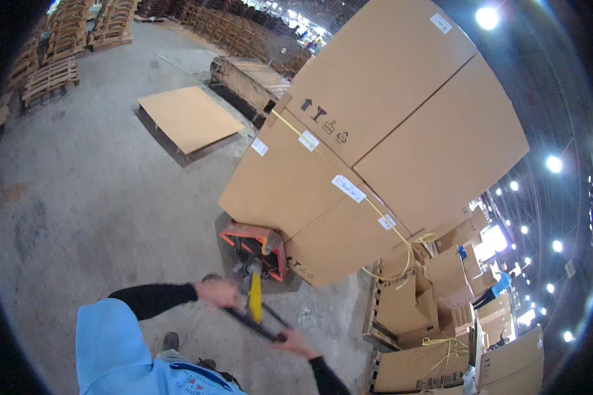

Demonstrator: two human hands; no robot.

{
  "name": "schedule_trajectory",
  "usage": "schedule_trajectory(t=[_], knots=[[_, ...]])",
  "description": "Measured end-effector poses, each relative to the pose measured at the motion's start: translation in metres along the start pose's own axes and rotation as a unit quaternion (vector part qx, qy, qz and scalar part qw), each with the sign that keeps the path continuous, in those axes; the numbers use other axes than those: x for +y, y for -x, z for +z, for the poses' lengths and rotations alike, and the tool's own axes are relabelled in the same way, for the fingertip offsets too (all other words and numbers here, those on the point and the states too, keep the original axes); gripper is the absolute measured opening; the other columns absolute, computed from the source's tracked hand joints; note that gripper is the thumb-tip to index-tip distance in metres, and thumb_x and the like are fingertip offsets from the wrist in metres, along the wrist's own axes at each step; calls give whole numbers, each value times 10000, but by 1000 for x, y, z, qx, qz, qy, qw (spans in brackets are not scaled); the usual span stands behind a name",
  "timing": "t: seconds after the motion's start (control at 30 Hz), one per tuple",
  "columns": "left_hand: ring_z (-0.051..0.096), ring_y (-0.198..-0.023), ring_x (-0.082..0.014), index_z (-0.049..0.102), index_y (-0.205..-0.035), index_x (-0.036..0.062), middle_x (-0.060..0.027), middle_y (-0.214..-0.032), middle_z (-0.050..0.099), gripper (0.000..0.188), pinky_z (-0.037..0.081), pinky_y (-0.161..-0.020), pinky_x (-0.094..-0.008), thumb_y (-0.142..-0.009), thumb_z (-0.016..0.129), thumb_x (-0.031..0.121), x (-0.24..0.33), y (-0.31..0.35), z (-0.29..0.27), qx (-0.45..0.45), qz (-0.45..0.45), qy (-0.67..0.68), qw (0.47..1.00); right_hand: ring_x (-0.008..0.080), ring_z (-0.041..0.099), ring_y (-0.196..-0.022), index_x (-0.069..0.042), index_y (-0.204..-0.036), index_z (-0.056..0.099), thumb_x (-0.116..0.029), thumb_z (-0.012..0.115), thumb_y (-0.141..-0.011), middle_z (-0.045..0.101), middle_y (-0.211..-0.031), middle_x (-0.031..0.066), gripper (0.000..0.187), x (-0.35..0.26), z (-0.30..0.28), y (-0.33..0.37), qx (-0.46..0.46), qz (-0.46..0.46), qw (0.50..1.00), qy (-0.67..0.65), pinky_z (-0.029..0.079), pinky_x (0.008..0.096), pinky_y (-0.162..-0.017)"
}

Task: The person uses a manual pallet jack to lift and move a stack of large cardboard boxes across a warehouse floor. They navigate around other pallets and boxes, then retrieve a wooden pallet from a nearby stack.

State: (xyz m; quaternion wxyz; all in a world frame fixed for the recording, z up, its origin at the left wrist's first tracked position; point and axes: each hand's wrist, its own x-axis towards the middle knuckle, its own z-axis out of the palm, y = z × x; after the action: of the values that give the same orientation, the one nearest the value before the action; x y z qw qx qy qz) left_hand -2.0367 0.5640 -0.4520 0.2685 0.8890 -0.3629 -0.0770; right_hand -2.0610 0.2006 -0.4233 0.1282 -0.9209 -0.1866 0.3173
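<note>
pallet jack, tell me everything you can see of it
The pallet jack has a red-orange frame, apparently metal, with darker parts inside. A yellow shaft runs from it toward the person, ending in a black loop handle. The left hand and right hand grip the handle at opposite ends, both blurred. The frame sits low on the concrete floor, by the stacked cardboard boxes; whether it touches them is unclear. No forks show.

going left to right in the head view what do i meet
Wooden pallets at the left edge, flat tan board, yellow pallet-jack shaft, right hand's grip, distant person in light blue.
</note>
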Motion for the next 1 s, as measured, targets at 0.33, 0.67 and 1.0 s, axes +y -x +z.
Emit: schedule_trajectory(t=[0.33,0.67,1.0], knots=[[672,-796,-391,662,-889,39,-232,-801,665,464,527,-665,-528,-886,522,481,18,13,14,78,-149,-2,986,290,692,-781,-129,-963,714,-606,710,-716,707,-812,116,537,-11,39,8,40,58,995,65,524,411,-692],[640,-644,-303,675,-879,50,-190,-767,666,457,530,-614,-461,-937,469,453,-56,42,118,-200,107,10,974,163,631,-766,-18,-974,677,-398,744,-784,689,-792,94,430,9,129,-32,-209,-85,973,-53,499,335,-721],[657,-794,-423,643,-972,48,-230,-839,671,439,524,-702,-520,-881,568,471,-14,-52,-43,69,-80,-32,994,227,676,-806,3,-1035,691,-488,796,-660,709,-866,136,627,-39,-53,-16,67,-29,997,24,511,374,-749]])
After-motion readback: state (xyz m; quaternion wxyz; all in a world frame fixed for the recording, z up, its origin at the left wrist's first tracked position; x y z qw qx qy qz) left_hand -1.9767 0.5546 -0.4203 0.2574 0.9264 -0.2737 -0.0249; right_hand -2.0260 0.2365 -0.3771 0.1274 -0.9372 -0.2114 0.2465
